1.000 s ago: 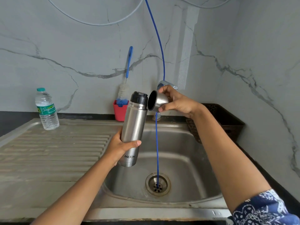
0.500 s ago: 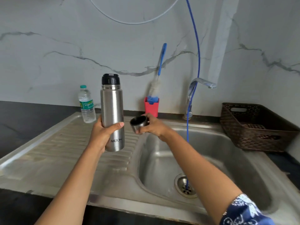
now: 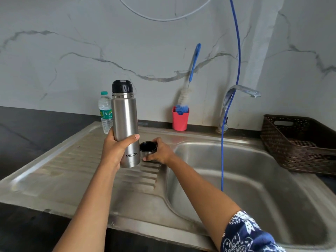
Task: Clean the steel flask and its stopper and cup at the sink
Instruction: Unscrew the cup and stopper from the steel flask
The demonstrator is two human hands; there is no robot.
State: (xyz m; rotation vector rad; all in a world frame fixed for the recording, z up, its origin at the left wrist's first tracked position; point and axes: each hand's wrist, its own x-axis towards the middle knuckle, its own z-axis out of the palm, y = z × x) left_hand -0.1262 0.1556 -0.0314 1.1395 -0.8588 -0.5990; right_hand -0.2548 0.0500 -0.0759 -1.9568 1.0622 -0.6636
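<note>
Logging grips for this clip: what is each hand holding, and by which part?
Left hand grips the steel flask round its lower body. Right hand holds the cup by its side wall.

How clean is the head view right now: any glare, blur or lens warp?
Head view: sharp and evenly lit; the flask shows soft streak reflections, its MILTON print legible; wide-angle warp leans the wall column; the cup looks dark inside, no detail.

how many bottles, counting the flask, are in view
2. The steel flask is held upright in the left hand over the drainboard. A plastic water bottle stands behind it near the wall, partly hidden by the flask. No other shows.
</note>
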